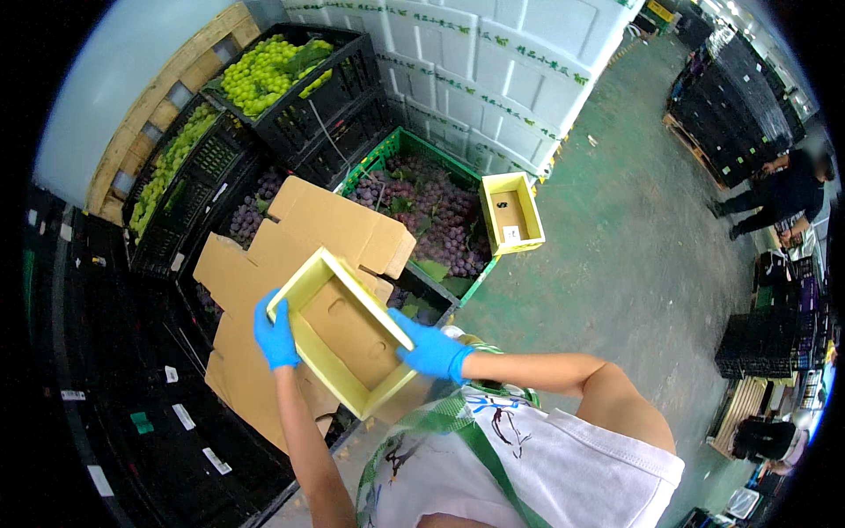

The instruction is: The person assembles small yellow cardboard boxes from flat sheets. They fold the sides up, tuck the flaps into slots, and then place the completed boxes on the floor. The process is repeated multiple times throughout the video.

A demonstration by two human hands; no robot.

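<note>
A shallow yellow cardboard box (348, 339) with a brown inside is held between both hands at centre, tilted, with nothing in it. My left hand (275, 334), in a blue glove, grips its left rim. On the box's right rim sits my right hand (431, 350), also blue-gloved. Under the box lies a stack of flattened brown cardboard (299, 229). A second yellow box (512, 211) rests on the edge of a green crate of purple grapes (422, 207).
Black crates of green grapes (268, 70) stand stacked at upper left, with more black crates (176, 172) along a wooden pallet. White foam boxes (493, 62) stand behind. The green floor (616, 264) stretches right, where a person (779, 198) bends near stacked black crates (735, 106).
</note>
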